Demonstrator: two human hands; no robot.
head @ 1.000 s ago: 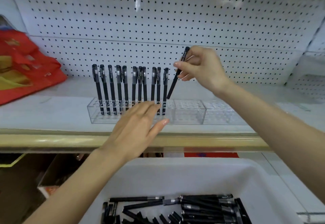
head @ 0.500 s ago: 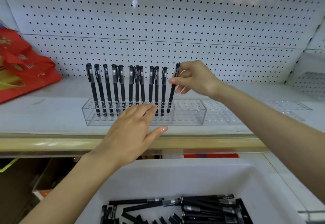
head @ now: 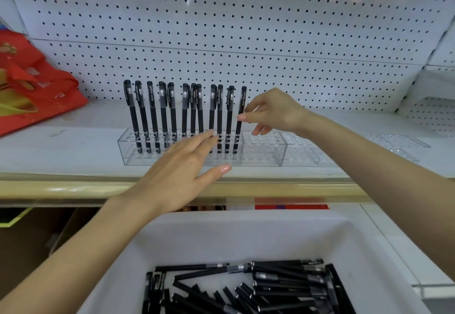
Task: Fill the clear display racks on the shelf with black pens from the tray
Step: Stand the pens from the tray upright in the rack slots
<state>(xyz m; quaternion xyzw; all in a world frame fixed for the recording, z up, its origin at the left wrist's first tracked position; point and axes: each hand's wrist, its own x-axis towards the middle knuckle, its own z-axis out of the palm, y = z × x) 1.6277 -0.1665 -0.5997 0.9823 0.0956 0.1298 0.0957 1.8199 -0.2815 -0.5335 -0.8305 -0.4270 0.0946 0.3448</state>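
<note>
A clear display rack (head: 261, 156) on the white shelf holds a row of several upright black pens (head: 152, 116). The rightmost black pen (head: 238, 129) stands in a rack hole, and my right hand (head: 273, 111) pinches it lightly at mid-barrel between thumb and forefinger, the other fingers spread. My left hand (head: 177, 178) lies flat with straight fingers against the front of the rack, touching it and holding nothing. Below, the white tray (head: 246, 235) holds a loose pile of black pens (head: 283, 286).
A second clear rack (head: 320, 156) without pens adjoins the first on the right, and another clear piece (head: 398, 141) lies farther right. A red bag (head: 32, 87) sits on the shelf's left end. Pegboard (head: 246, 30) backs the shelf, which has a beige front edge (head: 73, 185).
My right hand brought the pen down from a tilt above the rack and stood it upright in a hole at the row's right end. The left hand stayed on the rack.
</note>
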